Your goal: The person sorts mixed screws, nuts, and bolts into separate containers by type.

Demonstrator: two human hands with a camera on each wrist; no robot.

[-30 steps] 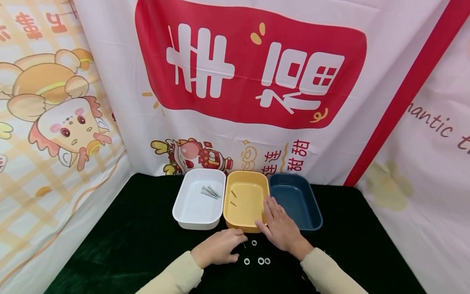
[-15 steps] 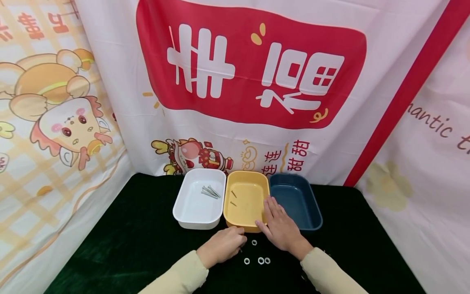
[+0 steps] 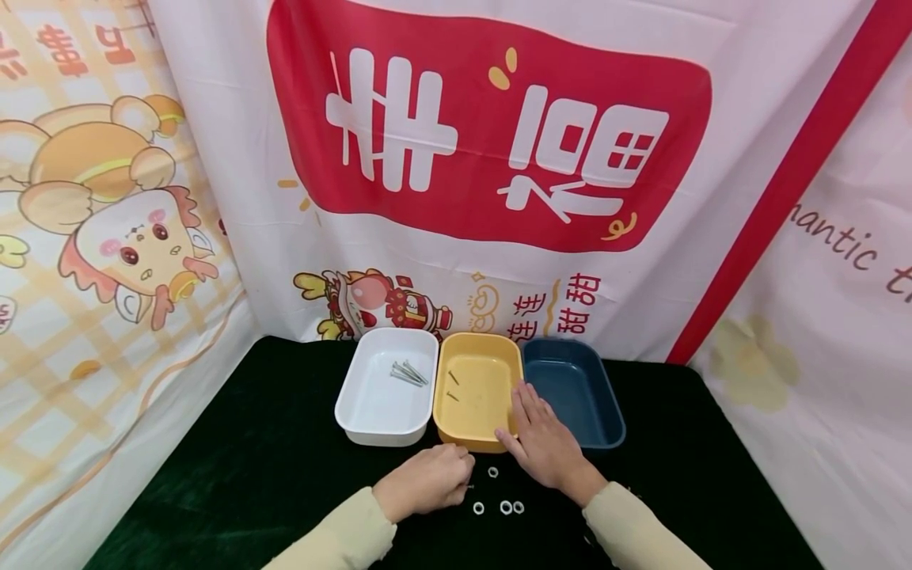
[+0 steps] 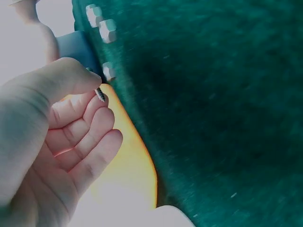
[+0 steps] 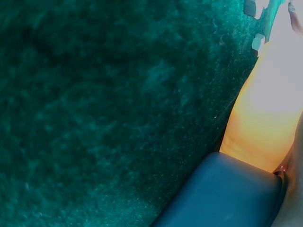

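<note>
My left hand [image 3: 427, 480] pinches a small screw [image 4: 101, 95] between thumb and index finger, just in front of the yellow tray [image 3: 492, 408]. The screw's pointed end sticks out past the thumb in the left wrist view. My right hand [image 3: 547, 443] rests on the adjoining rims of the yellow tray and the dark blue tray [image 3: 580, 388], its fingers straight. Two small screws [image 3: 453, 388] lie inside the yellow tray. Several nuts [image 3: 506, 507] lie on the dark green cloth between my hands.
To the left stands a white tray [image 3: 378, 404] holding several long screws [image 3: 409, 373]. The three trays stand side by side at the back of the cloth-covered table [image 3: 235, 475]. Behind them hangs a printed curtain [image 3: 492, 226].
My left fingers have closed round the screw, which showed below the fingertips a second ago. The left hand has shifted only slightly. My right hand has stayed put.
</note>
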